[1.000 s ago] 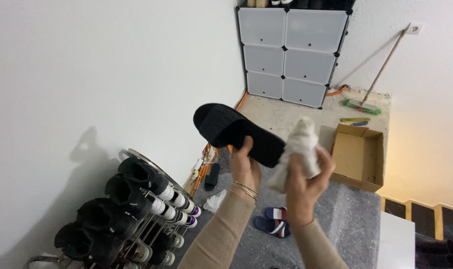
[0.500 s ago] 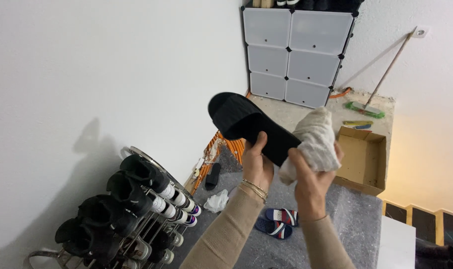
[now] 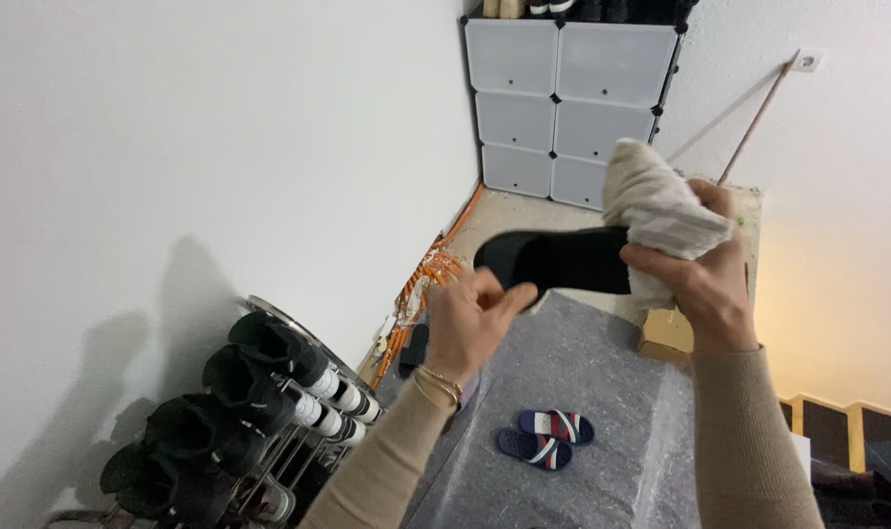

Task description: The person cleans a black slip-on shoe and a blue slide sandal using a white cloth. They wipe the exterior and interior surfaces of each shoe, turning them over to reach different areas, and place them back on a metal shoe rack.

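I hold a black slipper [image 3: 563,260] up in front of me, lying roughly level with its sole side turned toward me. My left hand [image 3: 470,318] pinches its near left end between thumb and fingers. My right hand [image 3: 705,284] grips a crumpled white cloth [image 3: 661,206] and presses it against the slipper's right end, which the cloth hides. Both arms wear beige sleeves, and thin gold bracelets sit on the left wrist.
A metal shoe rack [image 3: 279,460] with several black shoes stands at the lower left by the white wall. A white cube cabinet [image 3: 563,98] stands at the back. A striped blue pair of slides [image 3: 548,436] lies on a grey mat [image 3: 582,362]. Orange cable [image 3: 426,284] runs along the wall; a broom handle [image 3: 749,118] leans behind.
Both hands rose and shifted right. The slipper turned from tilted to nearly level, and the cloth moved up along it to its right end. The cardboard box is now mostly hidden.
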